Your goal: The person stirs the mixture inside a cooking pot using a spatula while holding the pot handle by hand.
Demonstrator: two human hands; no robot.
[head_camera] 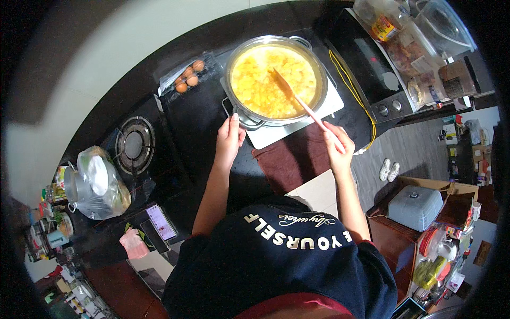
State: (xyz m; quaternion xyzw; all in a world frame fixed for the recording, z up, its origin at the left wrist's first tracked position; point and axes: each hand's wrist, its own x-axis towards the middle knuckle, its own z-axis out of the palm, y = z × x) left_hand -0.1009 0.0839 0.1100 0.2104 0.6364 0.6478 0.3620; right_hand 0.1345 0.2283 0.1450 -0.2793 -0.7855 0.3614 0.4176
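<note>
A wide metal pot (pixel 229 79) full of thick yellow food (pixel 255 83) stands on a white portable cooktop (pixel 271 137). My left hand (pixel 231 139) grips the pot's near-left handle (pixel 249 121), thumb on top. In my right hand (pixel 338 149) is the pale pink handle of a long spatula or spoon (pixel 308 109); its brownish head dips into the food near the middle of the pot. A folded dark red cloth (pixel 289 159) lies at the counter edge, between my forearms and below the cooktop.
Brown eggs (pixel 192 80) sit in a clear tray left of the pot. Further left are a gas burner (pixel 134 145), a plastic bag of food (pixel 99 187) and a phone (pixel 161 223). A black oven or microwave (pixel 366 67) with a yellow cable (pixel 350 83) beside it stands on the right.
</note>
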